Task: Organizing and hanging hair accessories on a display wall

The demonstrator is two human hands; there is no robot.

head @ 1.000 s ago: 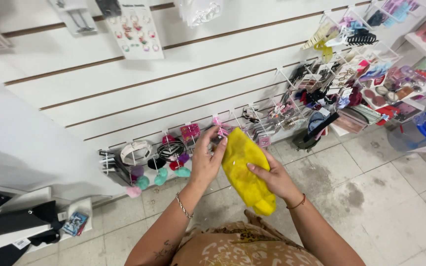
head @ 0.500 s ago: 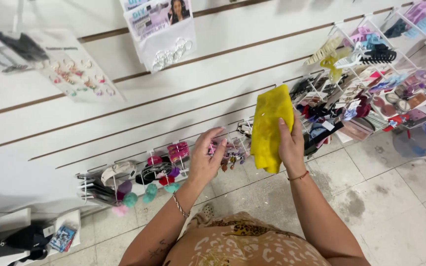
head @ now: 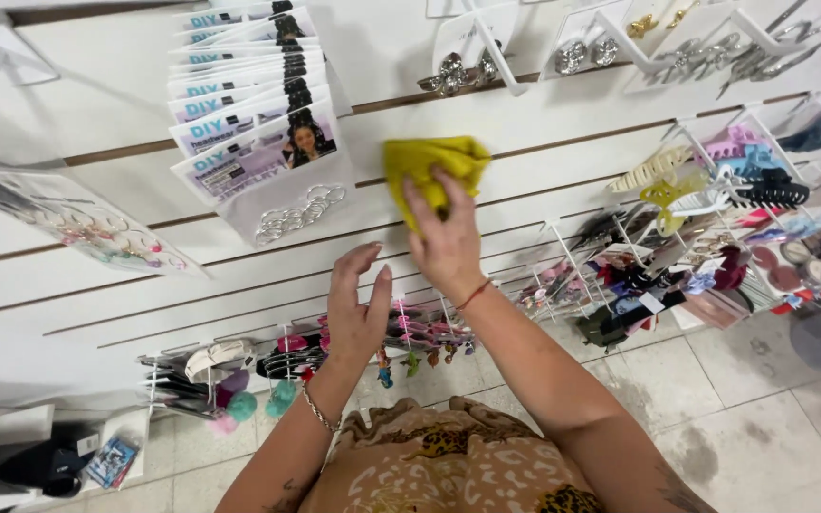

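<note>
My right hand presses a crumpled yellow cloth flat against the white slatted wall panel. My left hand hangs open just below and to the left, fingers spread, holding nothing, close to the wall. It hovers above a low row of hooks with colourful hair accessories.
A stack of hanging card packs with metal rings is left of the cloth. Silver brooches hang above it. Racks of hair claws and clips fill the right. A tiled floor lies below.
My right hand has lifted the yellow cloth from low by the hooks up onto the wall panel, bunching it. The view has tilted upward and my left hand has risen slightly.
</note>
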